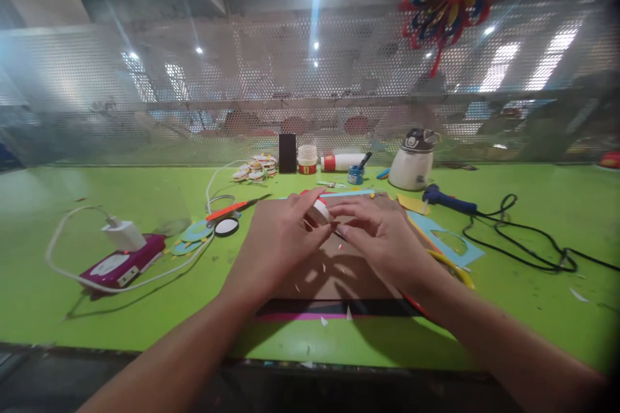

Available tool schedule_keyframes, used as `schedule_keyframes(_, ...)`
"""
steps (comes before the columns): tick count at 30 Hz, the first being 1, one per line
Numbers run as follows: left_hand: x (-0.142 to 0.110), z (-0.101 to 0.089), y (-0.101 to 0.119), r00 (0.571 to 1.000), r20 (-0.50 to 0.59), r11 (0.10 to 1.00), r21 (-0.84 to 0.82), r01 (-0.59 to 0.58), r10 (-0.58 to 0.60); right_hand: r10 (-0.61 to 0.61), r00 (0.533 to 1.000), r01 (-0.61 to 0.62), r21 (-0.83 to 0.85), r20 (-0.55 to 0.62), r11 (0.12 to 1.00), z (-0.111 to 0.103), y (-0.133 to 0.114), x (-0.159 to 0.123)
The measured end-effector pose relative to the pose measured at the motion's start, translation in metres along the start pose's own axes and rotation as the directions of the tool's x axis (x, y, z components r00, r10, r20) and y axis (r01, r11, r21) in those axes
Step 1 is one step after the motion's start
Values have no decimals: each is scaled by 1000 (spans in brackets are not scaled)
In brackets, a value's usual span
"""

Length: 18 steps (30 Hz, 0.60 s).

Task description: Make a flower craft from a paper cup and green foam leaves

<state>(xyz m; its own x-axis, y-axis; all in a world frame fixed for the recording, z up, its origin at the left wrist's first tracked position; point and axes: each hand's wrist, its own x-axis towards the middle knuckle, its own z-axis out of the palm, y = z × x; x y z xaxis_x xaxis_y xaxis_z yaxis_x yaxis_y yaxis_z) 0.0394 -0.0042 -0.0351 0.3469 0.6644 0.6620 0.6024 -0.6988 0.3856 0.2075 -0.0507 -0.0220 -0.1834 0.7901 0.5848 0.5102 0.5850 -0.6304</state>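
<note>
Over the brown cardboard (281, 274), my left hand (285, 232) is closed around a small white paper cup piece (320, 211), with a bit of red behind it. My right hand (385, 232) meets it from the other side, its thumb and fingertips bent together at the cup piece's edge. The fingers hide most of the piece. Tiny white and red paper scraps (324, 267) lie on the cardboard beneath both hands. Light blue paper (443, 239) with cut-out holes lies right of the board, next to a yellow curved handle (453, 269) partly under my right forearm.
Left are an orange cutter knife (227, 211), a round black-rimmed lid (227, 226), blue paper discs (186, 246) and a purple power strip (123, 264). A blue glue gun (450, 200) trails black cord on the right. Behind stand a jug (411, 164), paper cups (307, 159) and a phone (287, 153).
</note>
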Motion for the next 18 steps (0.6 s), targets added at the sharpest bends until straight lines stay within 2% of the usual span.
schedule_keyframes(4, -2, 0, 2, 998, -11, 997, -47, -62, 62, 24, 1000, -22, 122, -17, 992, 1, 4, -1)
schedule_keyframes(7, -5, 1, 4, 987, -55, 982, -109, -154, 149, -7, 997, 21, 162, -83, 987, 1, 2, -4)
schedule_keyframes(10, -7, 4, 8, 956, -149, 944, -180, -276, 251, -82, 985, 98, 101, -150, 990, 1, -3, -7)
schedule_keyframes(13, -6, 6, 11, 910, -232, 894, -218, -392, 342, -143, 979, 156, 77, -147, 985, -1, -10, -9)
schedule_keyframes(16, -6, 7, 11, 874, -281, 842, -270, -468, 396, -225, 960, 226, -14, -168, 974, -3, -14, -13)
schedule_keyframes(18, -6, 8, 11, 866, -290, 810, -325, -488, 406, -286, 941, 271, -100, -184, 957, -5, -15, -15)
